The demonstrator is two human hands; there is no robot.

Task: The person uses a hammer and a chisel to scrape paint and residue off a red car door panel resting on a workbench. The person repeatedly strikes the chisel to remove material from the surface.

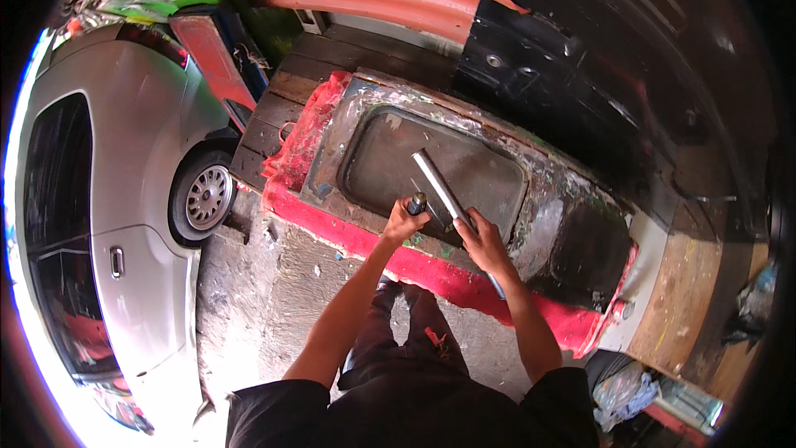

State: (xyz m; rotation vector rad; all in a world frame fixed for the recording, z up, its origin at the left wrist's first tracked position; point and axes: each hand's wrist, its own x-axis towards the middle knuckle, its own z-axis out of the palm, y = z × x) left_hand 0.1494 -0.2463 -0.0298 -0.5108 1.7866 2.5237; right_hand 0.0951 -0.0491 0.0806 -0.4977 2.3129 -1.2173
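Beyond the left edge of the bench (286,87), silver car (149,158). Along the front edge of a worn panel (394,153), red cloth (427,276). Near that edge, closed in the left hand (403,222), dark handle (417,202). Gripped by the right hand (482,244), slanting above the panel, metal tube (440,186).

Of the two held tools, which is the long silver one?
The metal rod in the right hand: straight, silver and long. The other, in the left hand, is a dark-handled tool.

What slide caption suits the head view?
Above a worn panel on red cloth, the left hand grips a short dark object, the right hand a long silver bar.
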